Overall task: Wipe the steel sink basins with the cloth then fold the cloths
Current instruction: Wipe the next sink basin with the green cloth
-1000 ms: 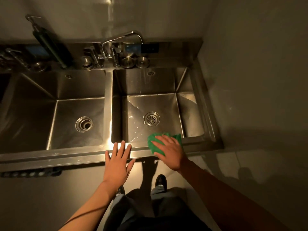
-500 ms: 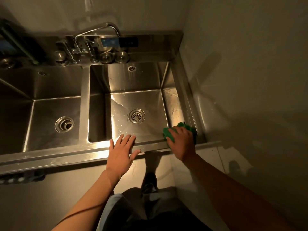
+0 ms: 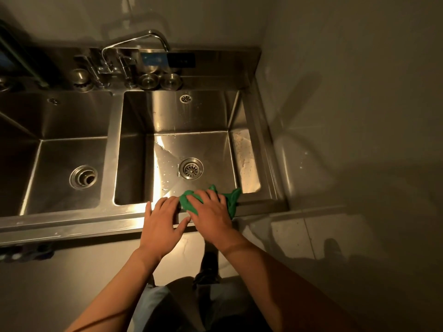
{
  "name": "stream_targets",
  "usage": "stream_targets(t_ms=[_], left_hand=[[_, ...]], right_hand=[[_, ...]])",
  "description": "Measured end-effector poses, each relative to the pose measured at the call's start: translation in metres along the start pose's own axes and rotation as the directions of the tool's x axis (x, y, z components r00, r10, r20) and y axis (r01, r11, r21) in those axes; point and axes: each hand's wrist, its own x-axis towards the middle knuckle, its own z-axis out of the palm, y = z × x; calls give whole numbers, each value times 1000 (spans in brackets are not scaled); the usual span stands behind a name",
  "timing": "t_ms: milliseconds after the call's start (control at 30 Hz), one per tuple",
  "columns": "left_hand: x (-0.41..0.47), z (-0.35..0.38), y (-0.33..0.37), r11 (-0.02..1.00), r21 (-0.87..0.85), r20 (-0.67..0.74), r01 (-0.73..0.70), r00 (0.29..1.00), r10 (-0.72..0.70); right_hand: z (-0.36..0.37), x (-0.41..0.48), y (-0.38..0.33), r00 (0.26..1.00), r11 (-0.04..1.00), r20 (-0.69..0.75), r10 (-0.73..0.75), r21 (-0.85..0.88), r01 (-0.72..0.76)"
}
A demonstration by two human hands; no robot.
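Note:
A green cloth [image 3: 232, 200] lies bunched on the front rim of the right steel basin [image 3: 206, 149]. My right hand [image 3: 211, 209] presses down on the cloth with its fingers spread over it. My left hand [image 3: 163, 219] lies flat on the front rim just to the left, its fingertips at the basin's edge and its thumb close to my right hand. The left basin [image 3: 60, 164] sits beyond the divider. Water streaks show near the right drain [image 3: 191, 168].
A curved faucet [image 3: 143, 41] rises behind the divider, with round steel cups [image 3: 148, 80] beside it on the back ledge. A wall [image 3: 347, 116] closes the right side. Tiled floor [image 3: 311, 236] and my shoes lie below the counter's front edge.
My right hand slid the cloth left along the front rim from the right corner. My left hand stays flat on the rim, and the two hands now nearly touch.

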Motion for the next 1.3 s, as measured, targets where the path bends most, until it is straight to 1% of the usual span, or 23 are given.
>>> stream_targets(t_ms=[67, 233, 300, 433, 500, 567, 633, 733, 800, 867, 933, 1000, 1033, 1100, 1200, 1300], left_hand=[[0, 1, -2, 1000, 7, -12, 10, 1000, -10], [2, 2, 0, 1000, 6, -11, 27, 1000, -27], [1, 1, 5, 999, 3, -9, 49, 999, -49], [9, 2, 24, 995, -12, 45, 96, 994, -96], [15, 4, 34, 996, -17, 63, 91, 994, -90], [21, 6, 42, 995, -17, 77, 94, 993, -92], [28, 9, 49, 996, -23, 86, 89, 992, -87], [40, 12, 60, 996, -73, 66, 55, 997, -51], [52, 13, 71, 995, -97, 18, 8, 1000, -6], [66, 13, 85, 993, -113, -16, -31, 999, 29], [81, 15, 97, 992, -101, -33, -70, 997, 67], [94, 20, 105, 990, -93, -39, -110, 994, 106], [99, 24, 108, 988, -88, -30, -125, 992, 123], [109, 34, 110, 987, -61, -7, -149, 989, 149], [119, 49, 106, 986, -7, 48, -170, 984, 170], [125, 60, 100, 984, 7, 96, -178, 980, 177]], right_hand=[[-3, -5, 19, 1000, 1000, 9, -24, -14, 25], [-13, -19, 69, 992, 991, -15, 125, -48, -126], [-18, -22, 86, 985, 982, 4, 174, -69, -173], [-28, -23, 103, 962, 959, 47, 269, -103, -263], [-35, -19, 104, 954, 952, 29, 297, -85, -294], [-49, -10, 104, 945, 944, -57, 321, -58, -325], [-68, 3, 105, 925, 944, -204, 320, -17, -330], [-97, 24, 110, 872, 949, -396, 286, -5, -314], [-111, 39, 114, 846, 945, -450, 286, -17, -328], [-116, 50, 121, 861, 932, -406, 307, -54, -358], [-107, 53, 134, 911, 925, -250, 328, -110, -363], [-88, 45, 149, 945, 931, -70, 319, -164, -327], [-78, 40, 156, 954, 936, -27, 297, -190, -297], [-67, 36, 164, 963, 934, -22, 268, -239, -265], [-64, 47, 172, 969, 925, -74, 237, -287, -248], [-62, 60, 179, 969, 927, -67, 238, -282, -248]])
